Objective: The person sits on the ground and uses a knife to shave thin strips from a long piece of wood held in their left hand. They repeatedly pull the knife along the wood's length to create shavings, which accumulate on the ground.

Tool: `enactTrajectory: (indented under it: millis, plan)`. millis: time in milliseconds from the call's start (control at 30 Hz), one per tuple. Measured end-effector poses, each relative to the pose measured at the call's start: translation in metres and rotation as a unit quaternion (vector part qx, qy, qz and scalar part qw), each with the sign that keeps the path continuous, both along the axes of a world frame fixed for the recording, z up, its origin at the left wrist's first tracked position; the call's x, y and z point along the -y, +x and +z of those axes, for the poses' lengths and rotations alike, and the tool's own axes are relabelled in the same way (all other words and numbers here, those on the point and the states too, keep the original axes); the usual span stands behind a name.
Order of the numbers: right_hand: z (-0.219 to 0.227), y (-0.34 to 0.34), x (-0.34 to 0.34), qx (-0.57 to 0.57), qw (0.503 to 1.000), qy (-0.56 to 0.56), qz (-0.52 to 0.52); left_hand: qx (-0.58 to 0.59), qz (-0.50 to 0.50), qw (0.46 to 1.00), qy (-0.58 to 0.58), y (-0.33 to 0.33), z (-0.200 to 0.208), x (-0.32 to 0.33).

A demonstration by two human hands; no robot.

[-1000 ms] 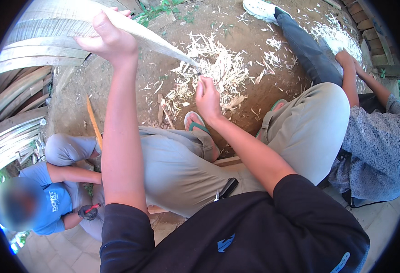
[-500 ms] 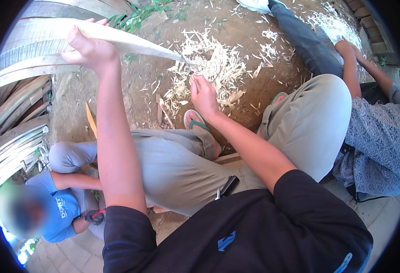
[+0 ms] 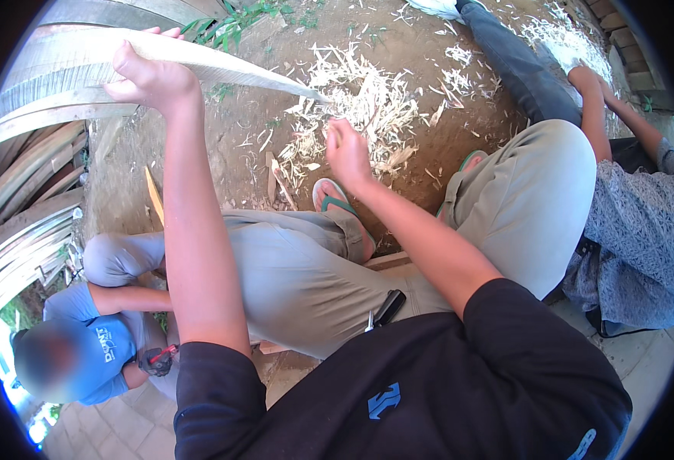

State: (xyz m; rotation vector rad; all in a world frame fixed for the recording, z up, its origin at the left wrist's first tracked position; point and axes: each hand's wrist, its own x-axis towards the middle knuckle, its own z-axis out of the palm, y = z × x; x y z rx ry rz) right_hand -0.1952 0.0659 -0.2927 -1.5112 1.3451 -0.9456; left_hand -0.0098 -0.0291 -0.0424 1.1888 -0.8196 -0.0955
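Observation:
A long, pale wooden slat (image 3: 229, 67) reaches from the upper left and tapers to a tip over the shavings. My left hand (image 3: 153, 80) is closed on it partway along, thumb on the near side and fingertips showing past the far edge. Just below the tip, my right hand (image 3: 348, 153) is a closed fist around the handle of a small knife. The blade barely shows now; it was plainer half a second ago. Curled wood shavings (image 3: 375, 103) lie heaped on the dirt beyond my right hand.
Stacked slats (image 3: 34, 180) line the left side. A co-worker in a blue shirt (image 3: 114, 345) sits low at left, gloved hand on a red-handled tool. Another person in a patterned top (image 3: 628, 222) sits at right. A black object with a metal tip (image 3: 389, 307) rests on my lap.
The slat's tip has shifted slightly right. My right hand has moved a little right, and the knife blade no longer shows clearly against the slat. My left hand keeps its hold.

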Motion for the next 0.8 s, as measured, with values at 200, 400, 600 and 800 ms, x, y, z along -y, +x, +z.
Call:
enactTrajectory:
  millis: [200,400,600,800]
  plan:
    - [-0.009,0.000,-0.003,0.002,0.999,0.052,-0.003,-0.011,0.015,1.000,-0.007,0.002,-0.002,-0.001]
    - [-0.006,-0.003,0.001,0.052,0.997,0.051,0.020,-0.022,0.020,1.000,-0.007,0.011,-0.002,-0.003]
    - [-0.010,0.000,0.011,0.044,0.998,0.052,-0.002,-0.011,0.018,0.999,-0.046,0.027,-0.008,0.000]
    - [-0.028,-0.001,0.014,0.101,0.994,-0.035,0.017,-0.022,0.043,0.998,-0.028,0.016,-0.003,0.000]
